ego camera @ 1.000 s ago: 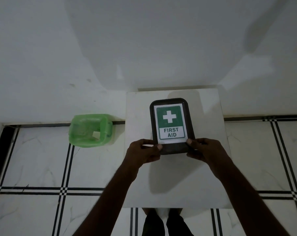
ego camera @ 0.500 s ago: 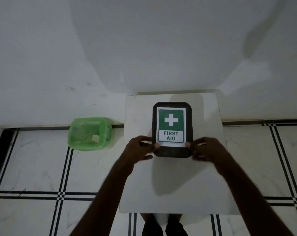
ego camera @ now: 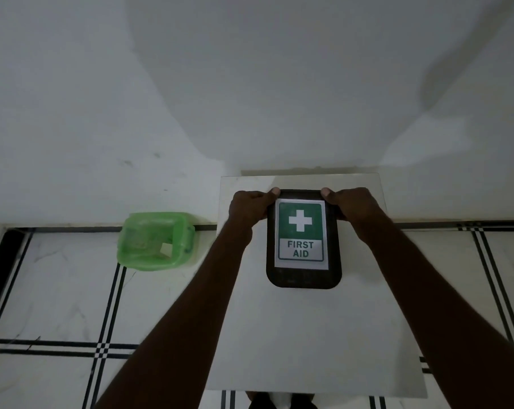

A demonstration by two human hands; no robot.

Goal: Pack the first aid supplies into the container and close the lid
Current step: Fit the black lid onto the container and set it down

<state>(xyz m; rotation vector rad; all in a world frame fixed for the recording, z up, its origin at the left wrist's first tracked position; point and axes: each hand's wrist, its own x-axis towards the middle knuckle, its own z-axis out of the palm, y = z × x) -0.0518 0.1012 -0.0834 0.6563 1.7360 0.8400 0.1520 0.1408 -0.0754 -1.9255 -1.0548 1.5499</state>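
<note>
A dark rounded container with its lid (ego camera: pixel 303 277) on lies flat on a small white table (ego camera: pixel 308 335). A green and white FIRST AID label (ego camera: pixel 301 234) covers most of the lid. My left hand (ego camera: pixel 248 209) grips the lid's far left corner and my right hand (ego camera: pixel 350 203) grips the far right corner, thumbs curled over the far edge. No loose supplies are visible; the container's inside is hidden.
A translucent green plastic bin (ego camera: pixel 155 240) stands on the tiled floor left of the table, against the white wall (ego camera: pixel 249 84). The floor has white tiles with black stripe borders. My feet show below the table's near edge.
Both hands have moved from the lid's near corners up to its far corners. The container has stayed in place on the table.
</note>
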